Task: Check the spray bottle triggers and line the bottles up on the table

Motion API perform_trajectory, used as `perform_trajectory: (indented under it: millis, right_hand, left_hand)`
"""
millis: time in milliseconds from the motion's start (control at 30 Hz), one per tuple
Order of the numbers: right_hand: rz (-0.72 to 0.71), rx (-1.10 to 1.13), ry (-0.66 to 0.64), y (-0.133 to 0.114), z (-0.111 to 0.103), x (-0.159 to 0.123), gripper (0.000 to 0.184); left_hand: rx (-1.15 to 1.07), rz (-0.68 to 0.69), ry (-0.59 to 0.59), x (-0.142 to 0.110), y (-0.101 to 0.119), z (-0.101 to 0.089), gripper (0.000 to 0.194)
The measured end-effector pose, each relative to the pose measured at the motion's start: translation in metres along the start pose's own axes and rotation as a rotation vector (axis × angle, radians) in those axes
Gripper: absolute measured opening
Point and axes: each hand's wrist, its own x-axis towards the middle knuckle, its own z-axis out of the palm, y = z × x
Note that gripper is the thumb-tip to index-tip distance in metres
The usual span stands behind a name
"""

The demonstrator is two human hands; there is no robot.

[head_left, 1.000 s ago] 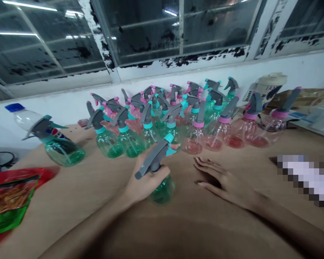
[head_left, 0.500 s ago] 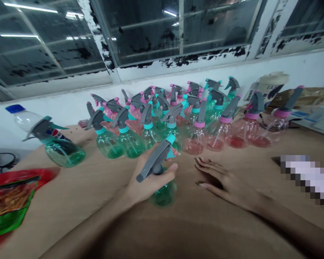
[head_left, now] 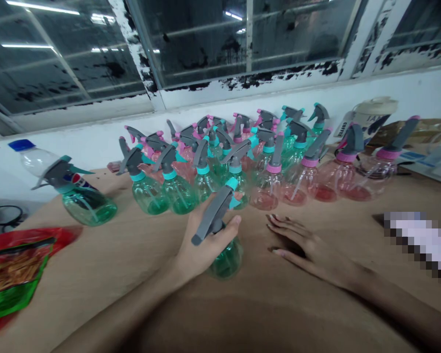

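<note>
My left hand [head_left: 202,240] is wrapped round the neck of a green spray bottle [head_left: 228,260] with a grey and turquoise trigger head. Its nozzle points away from me, up and to the right; part of the bottle is behind the hand. To the right, my right hand [head_left: 301,240] rests on the wooden table [head_left: 139,274], fingers stretched out, holding nothing. Just beyond the hands stand several more spray bottles: green ones [head_left: 180,193] with turquoise collars at the left and middle, pink ones [head_left: 266,189] with pink collars toward the right.
Apart at the left is another green spray bottle [head_left: 90,206], in front of a blue-capped Pepsi bottle [head_left: 35,159]. A red and green snack packet [head_left: 18,274] lies at the left edge. A paper cup [head_left: 371,115] tilts at the back right. Something blurred out [head_left: 422,245] lies at the right.
The held spray bottle and my left hand have shifted very slightly to the right and up in view. My right hand stays almost in place, still flat on the table.
</note>
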Motion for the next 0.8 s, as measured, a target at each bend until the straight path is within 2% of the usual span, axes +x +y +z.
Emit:
perform_trajectory:
  millis: [100, 300, 533, 733, 800]
  right_hand:
    - [0.007, -0.021, -0.016, -0.0005, -0.0006, -0.0012, 0.055]
    - [0.024, -0.02, -0.022, -0.0011, -0.001, -0.0028, 0.055]
    - [0.022, -0.003, 0.001, -0.0014, -0.0003, -0.0024, 0.055]
    - [0.018, -0.016, -0.003, -0.0021, -0.0007, -0.0017, 0.054]
    - [0.017, -0.025, -0.008, -0.002, -0.0006, -0.0018, 0.055]
  left_hand:
    - [0.024, -0.009, 0.042, -0.0029, -0.0033, 0.0033, 0.034]
    - [0.036, -0.015, 0.063, -0.0046, -0.0031, 0.0043, 0.014]
    - [0.028, -0.029, 0.065, -0.0031, 0.0011, 0.0039, 0.011]
    - [-0.01, -0.005, -0.043, -0.0021, -0.0071, 0.002, 0.028]
    - [-0.006, 0.011, -0.042, -0.0012, -0.0082, 0.0012, 0.03]
